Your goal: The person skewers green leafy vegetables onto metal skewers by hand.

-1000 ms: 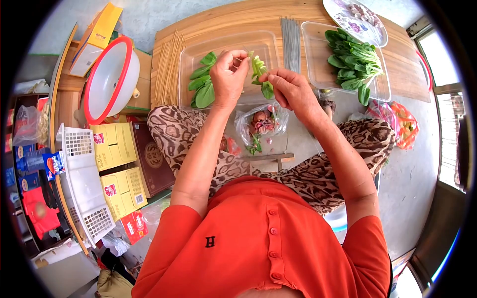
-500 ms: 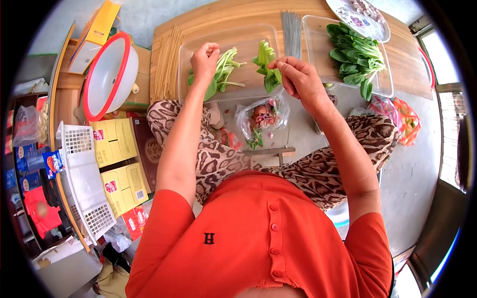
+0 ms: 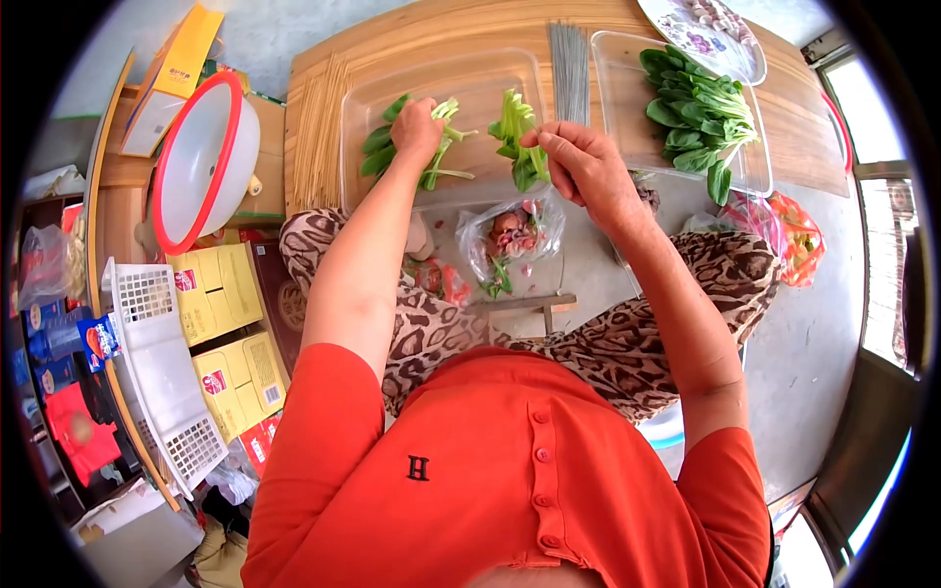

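Above the left tray (image 3: 461, 80), a green bunch (image 3: 512, 122) pinched

Two clear trays stand on the wooden surface (image 3: 431, 34). Loose greens (image 3: 380, 142) lie in the left one, where the left hand (image 3: 416, 132) dips among them — its fingers are hidden, so I cannot tell whether they grip. The right hand (image 3: 585, 171) has thumb and forefinger pressed together, pinching at the edge of the one small bunch. The right tray (image 3: 622, 108) holds a heap of leafy stalks (image 3: 691, 108); one flowered plate (image 3: 686, 41) (pale pink pieces on it) overlaps its far corner. Two bundles of sticks lie alongside the left tray — one wooden (image 3: 319, 127), one grey (image 3: 569, 78).
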### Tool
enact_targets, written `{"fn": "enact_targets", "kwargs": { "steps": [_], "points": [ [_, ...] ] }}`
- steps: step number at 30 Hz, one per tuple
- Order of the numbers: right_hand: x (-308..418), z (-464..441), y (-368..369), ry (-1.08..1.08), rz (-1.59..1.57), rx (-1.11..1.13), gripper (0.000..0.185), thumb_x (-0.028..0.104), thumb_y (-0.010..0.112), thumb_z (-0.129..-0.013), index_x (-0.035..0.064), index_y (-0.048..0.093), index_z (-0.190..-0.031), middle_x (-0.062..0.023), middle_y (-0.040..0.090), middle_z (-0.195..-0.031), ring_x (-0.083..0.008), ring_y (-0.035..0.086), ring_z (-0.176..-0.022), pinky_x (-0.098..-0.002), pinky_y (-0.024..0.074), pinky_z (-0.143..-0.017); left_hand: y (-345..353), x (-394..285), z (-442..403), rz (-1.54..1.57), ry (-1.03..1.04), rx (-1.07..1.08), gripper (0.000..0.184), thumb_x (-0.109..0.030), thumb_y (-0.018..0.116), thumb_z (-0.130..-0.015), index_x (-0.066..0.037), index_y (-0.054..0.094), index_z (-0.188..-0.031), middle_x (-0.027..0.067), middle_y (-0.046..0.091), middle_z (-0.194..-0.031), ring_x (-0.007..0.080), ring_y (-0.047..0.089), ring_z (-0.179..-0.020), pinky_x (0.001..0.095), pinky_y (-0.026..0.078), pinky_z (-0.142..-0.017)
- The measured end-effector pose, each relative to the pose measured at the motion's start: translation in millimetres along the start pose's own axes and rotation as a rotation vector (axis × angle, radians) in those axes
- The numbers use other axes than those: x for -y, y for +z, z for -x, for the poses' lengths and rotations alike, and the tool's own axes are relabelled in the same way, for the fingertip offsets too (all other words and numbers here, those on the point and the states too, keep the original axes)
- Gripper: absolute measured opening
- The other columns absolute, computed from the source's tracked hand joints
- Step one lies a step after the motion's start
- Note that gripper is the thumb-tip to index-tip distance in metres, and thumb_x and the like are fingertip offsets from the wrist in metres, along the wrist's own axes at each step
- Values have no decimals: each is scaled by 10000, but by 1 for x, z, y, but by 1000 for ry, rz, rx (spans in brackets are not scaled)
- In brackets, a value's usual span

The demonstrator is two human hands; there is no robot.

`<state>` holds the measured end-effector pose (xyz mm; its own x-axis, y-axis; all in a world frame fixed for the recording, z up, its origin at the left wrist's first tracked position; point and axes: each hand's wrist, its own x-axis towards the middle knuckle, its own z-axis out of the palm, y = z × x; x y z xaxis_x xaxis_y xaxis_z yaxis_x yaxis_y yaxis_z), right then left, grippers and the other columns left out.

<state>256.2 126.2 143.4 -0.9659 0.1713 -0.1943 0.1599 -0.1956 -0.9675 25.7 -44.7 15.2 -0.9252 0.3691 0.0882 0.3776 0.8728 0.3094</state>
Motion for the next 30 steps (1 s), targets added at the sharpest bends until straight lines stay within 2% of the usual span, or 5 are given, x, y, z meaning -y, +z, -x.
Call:
{"fn": "enact_targets", "kwargs": {
  "steps": [10, 12, 20, 25, 30],
  "points": [
    [2, 0, 3, 10, 8, 10, 252, 209, 470, -987, 22, 638, -1000, 58, 386, -495, -30, 307, -424, -197, 230, -413, -1, 16, -4, 19, 18, -24, 174, -172, 715, -707, -102, 657, -855, 112, 657, -861, 303, 639, -862, 408, 496, -728],
    [1, 1, 5, 33, 5, 12, 252, 206, 468, -985, 22, 639, -1000, 57, 388, -492, -30, 310, -424, -198, 230, -414, -10, 22, -3, 255, -23, 17, 135, -135, 681, -733, -72, 642, -845, 123, 670, -829, 314, 643, -847, 407, 495, -721],
    [8, 0, 16, -16, 40, 32, 248, 175, 476, -973, -5, 646, -957, 35, 429, -505, -48, 364, -432, -230, 270, -419, -76, 23, 6, 1013, -56, -169, 116, -75, 633, -856, 5, 640, -940, 44, 665, -842, 119, 639, -750, 263, 493, -666],
    [32, 5, 19, -93, 47, 51, 244, 170, 479, -973, -1, 652, -956, 26, 442, -513, -48, 382, -444, -230, 289, -418, -130, 11, 0, 1526, -75, -245, 171, -62, 614, -881, -20, 590, -1045, 13, 604, -872, 125, 604, -718, 264, 497, -628],
    [70, 21, 17, -143, 206, 11, 217, 225, 499, -978, 75, 656, -988, 46, 407, -538, -52, 379, -469, -229, 291, -432, -153, 1, 5, 1641, 19, -201, 200, -122, 675, -843, -81, 594, -1021, 1, 598, -926, 123, 559, -772, 299, 468, -690]
  ]
}}
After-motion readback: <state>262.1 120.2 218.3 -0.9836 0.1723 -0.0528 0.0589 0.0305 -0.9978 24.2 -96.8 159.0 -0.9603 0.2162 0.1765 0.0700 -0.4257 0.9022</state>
